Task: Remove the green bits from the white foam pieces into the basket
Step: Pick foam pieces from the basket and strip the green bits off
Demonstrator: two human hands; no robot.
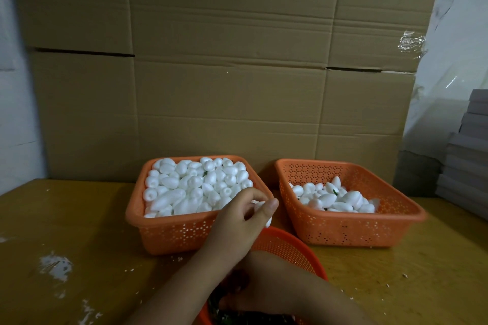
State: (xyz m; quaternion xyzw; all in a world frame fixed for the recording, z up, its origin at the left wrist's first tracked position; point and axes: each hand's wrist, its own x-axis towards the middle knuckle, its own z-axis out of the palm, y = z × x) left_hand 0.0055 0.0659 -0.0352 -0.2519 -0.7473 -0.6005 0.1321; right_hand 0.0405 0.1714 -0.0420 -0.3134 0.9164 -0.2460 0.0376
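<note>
My left hand (239, 219) reaches over the front right corner of the left square orange basket (169, 232), which is heaped with white foam pieces (195, 187). It pinches one white foam piece (261, 204) between thumb and fingers. My right hand (253, 287) lies low inside the round orange basket (287, 248) at the bottom, right over dark green bits (219, 316). Its fingers are in shadow and partly hidden by my left forearm. The right square orange basket (343, 229) is part full of foam pieces (332, 198), a few with green showing.
The baskets stand on a yellow-brown table (79, 232) with white crumbs and scuffs. A cardboard wall (237, 74) rises straight behind them. Stacked grey boards (467, 161) sit at the right edge.
</note>
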